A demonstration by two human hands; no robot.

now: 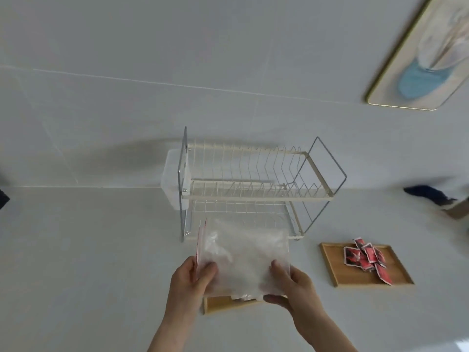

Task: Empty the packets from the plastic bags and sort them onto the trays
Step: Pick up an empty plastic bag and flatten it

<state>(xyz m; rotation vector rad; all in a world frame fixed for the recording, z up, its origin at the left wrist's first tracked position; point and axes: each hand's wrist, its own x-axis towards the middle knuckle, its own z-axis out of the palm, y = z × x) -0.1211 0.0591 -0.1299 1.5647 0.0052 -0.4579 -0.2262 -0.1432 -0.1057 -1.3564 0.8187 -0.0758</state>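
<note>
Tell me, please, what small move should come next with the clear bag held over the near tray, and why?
Probably pull the red zip edge open. Both the left hand and right hand grip the plastic bag above the near tray, and the red packets already lie on the far tray.

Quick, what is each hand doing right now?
Left hand: closed on the left edge of the plastic bag.
Right hand: closed on the bag's right edge.
</note>
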